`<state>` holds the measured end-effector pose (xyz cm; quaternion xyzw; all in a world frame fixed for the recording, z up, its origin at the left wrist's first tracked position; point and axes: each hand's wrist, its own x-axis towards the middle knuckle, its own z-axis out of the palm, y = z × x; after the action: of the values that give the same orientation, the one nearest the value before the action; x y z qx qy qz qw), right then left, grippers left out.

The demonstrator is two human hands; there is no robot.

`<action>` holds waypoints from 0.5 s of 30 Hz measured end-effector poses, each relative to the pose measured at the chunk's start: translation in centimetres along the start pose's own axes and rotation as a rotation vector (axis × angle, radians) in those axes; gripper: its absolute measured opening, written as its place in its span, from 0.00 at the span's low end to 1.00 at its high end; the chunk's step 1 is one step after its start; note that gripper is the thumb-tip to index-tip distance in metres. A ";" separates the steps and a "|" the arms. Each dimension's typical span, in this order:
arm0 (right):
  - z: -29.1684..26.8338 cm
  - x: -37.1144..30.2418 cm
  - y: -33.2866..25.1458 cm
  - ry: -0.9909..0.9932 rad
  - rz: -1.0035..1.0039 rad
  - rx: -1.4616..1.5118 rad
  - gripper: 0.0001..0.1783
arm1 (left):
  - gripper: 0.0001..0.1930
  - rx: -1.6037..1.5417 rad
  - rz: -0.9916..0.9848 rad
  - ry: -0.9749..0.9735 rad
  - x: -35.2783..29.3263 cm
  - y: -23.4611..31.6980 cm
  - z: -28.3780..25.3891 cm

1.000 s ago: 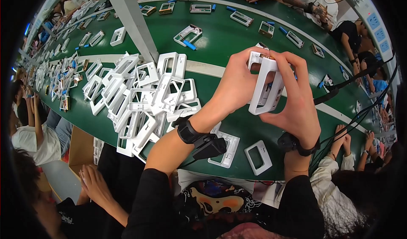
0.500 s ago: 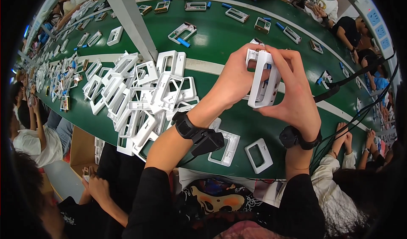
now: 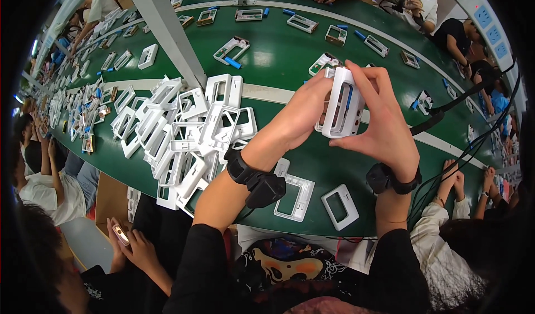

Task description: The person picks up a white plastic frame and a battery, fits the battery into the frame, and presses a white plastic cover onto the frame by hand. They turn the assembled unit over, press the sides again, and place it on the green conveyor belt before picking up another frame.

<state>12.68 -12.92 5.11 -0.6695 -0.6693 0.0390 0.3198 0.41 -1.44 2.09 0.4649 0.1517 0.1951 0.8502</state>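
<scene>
White frame [image 3: 333, 105] is up above the green surface [image 3: 306, 161], clamped btwn both hands: R hand [image 3: 387, 119] spans it lengthwise, fingertips at the top end, thumb at the bottom, while L hand [image 3: 304, 113] has its grip on the left side, fingertips hidden. For a clean job, pressure shd prob. stay even end to end, w/ fingers clear of the opening & the blue part [image 3: 349, 98] showing thru it.
</scene>
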 end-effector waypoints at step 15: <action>0.2 0.5 -0.1 0.133 -0.210 -0.056 0.56 | 0.18 0.223 0.442 0.001 -0.8 -1.3 1.5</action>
<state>12.59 -12.38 5.19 -0.6055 -0.7139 -0.0577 0.3469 0.61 -3.56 1.82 0.5774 0.0673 0.3587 0.7303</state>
